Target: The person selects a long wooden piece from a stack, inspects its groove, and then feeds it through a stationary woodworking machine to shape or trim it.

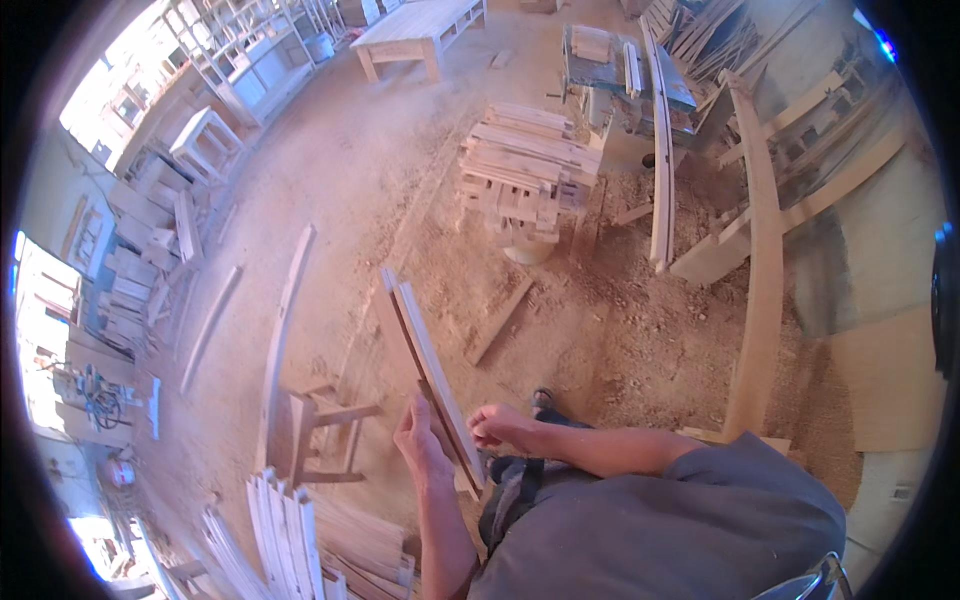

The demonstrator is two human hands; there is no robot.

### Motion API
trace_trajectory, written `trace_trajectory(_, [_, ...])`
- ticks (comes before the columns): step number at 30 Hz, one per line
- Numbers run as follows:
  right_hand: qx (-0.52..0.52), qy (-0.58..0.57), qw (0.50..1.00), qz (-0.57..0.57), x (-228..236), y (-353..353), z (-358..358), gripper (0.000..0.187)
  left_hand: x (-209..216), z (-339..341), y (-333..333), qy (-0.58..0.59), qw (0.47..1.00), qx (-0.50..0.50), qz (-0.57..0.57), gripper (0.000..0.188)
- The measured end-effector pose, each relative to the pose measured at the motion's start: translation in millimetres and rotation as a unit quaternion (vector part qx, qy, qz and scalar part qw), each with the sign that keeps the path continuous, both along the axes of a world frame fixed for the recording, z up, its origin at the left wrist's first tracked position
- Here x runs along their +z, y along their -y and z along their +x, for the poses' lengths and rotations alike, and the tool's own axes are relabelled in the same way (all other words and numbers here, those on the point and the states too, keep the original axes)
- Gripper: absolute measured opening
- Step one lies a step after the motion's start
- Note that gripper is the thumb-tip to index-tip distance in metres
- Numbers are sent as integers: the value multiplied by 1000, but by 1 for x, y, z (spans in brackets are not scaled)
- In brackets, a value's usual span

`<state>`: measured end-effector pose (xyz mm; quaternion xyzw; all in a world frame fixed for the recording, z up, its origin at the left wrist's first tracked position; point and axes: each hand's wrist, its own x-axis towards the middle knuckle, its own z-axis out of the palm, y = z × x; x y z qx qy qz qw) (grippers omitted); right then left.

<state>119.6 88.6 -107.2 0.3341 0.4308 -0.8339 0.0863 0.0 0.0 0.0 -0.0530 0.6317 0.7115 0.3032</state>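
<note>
My left hand (426,445) is closed around the lower part of a long, narrow wooden slat (437,365). A dark line runs along the slat's length; whether it is a groove in one piece or a gap between two, I cannot tell. The slat is tilted, its far end leaning left and its near end by my waist. Just right of it, my right hand (502,427) has its fingers curled together. What they hold, if anything, is hidden.
Ahead stands a stack of cut wooden pieces (520,160), with a loose stick (502,320) on the dusty floor nearby. A long beam (762,260) runs along the right. Upright slats (283,530) and a wooden trestle (318,430) stand at lower left. A low table (415,28) is farther off.
</note>
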Motion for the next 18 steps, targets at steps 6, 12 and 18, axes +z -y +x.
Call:
trace_trajectory(6, [-53, -16, 998, 3, -4, -85, 8, 35, -21, -50, -35, -46, 999, 15, 8, 17])
trace_trajectory(12, [-230, 55, 970, -50, -42, -163, 27, 22, -5, -96, -72, 0, 1000, 16, 26, 18])
trace_trajectory(18, [-239, 122, 955, -128, -82, -170, -20, 16, -33, -177, -79, -40, 994, 81, -60, 21])
